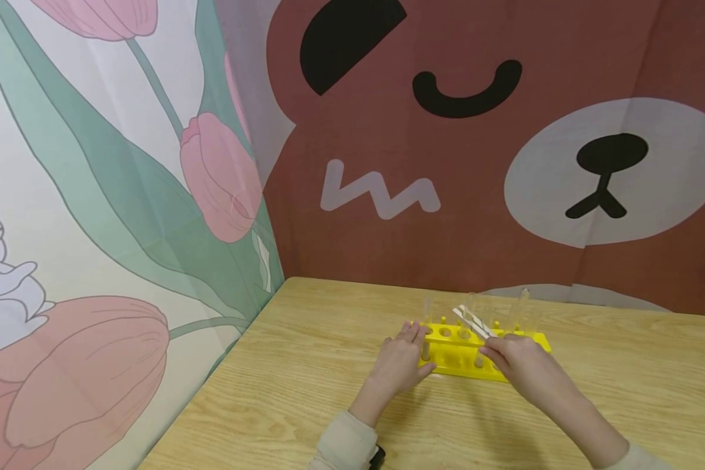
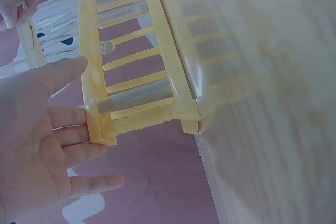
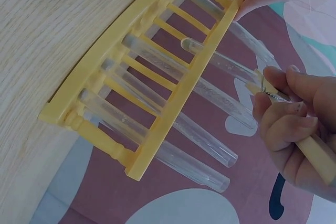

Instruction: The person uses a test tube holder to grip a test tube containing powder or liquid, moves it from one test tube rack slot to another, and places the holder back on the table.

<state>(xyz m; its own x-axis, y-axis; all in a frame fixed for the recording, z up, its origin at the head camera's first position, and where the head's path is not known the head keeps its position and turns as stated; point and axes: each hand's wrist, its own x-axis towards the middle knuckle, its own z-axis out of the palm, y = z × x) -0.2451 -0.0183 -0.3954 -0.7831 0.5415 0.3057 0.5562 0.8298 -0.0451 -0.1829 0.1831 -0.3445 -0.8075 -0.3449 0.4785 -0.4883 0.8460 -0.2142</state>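
A yellow test tube rack (image 1: 464, 372) stands on the table, holding several clear tubes. My left hand (image 1: 397, 365) touches the rack's left end with its fingers straight, as the left wrist view shows beside the top plate (image 2: 94, 87). My right hand (image 3: 302, 124) grips a pale test tube clamp (image 3: 316, 160) with a metal spring. The clamp's jaws are round the upper part of a clear tube (image 3: 223, 60). That tube passes through a hole in the top plate, and its rounded end (image 2: 107, 47) hangs between the two plates, above the base.
Other clear tubes (image 3: 205, 142) stand in the rack towards its right end, and one (image 2: 136, 95) is at its left end. Wood-grain table (image 1: 282, 378) surrounds the rack. Behind it hangs a brown bear-print cloth (image 1: 446, 248), with a tulip-print cloth (image 1: 111, 196) on the left.
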